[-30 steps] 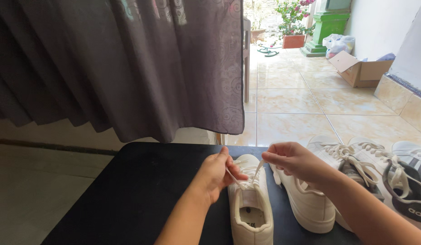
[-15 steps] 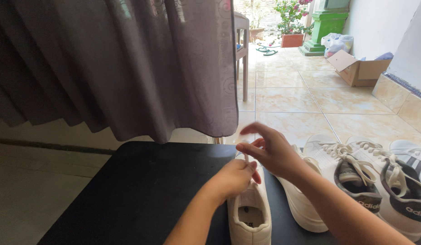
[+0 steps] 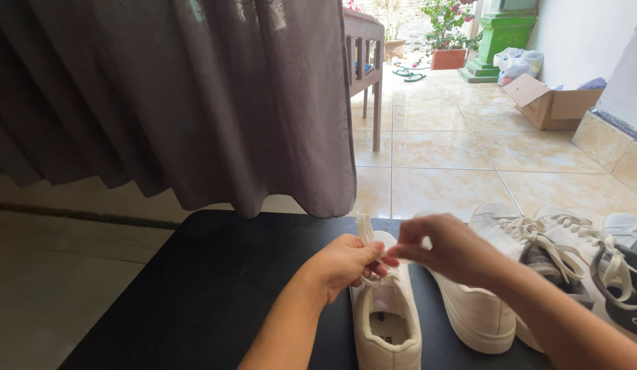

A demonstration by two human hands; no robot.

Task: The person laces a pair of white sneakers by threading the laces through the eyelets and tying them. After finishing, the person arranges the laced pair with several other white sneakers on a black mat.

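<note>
A cream white sneaker [image 3: 388,322] stands on a black table [image 3: 215,288], its heel toward me. My left hand [image 3: 342,264] pinches its white lace [image 3: 365,229] over the tongue, and a loop of lace sticks up above the fingers. My right hand [image 3: 449,250] meets the left from the right and pinches the same lace with thumb and fingers. A second cream sneaker [image 3: 476,312] stands just right of the first, partly hidden by my right forearm.
Other laced sneakers [image 3: 538,240] with dark linings lie at the right. A grey curtain [image 3: 195,103] hangs over the table's far edge. Beyond it are a tiled floor [image 3: 442,151], a wooden chair [image 3: 365,48], a cardboard box [image 3: 548,103] and a flower pot [image 3: 447,60].
My right hand has come down from above the left and now meets it at the lace. A lace loop has risen above my left fingers. The view has shifted a little.
</note>
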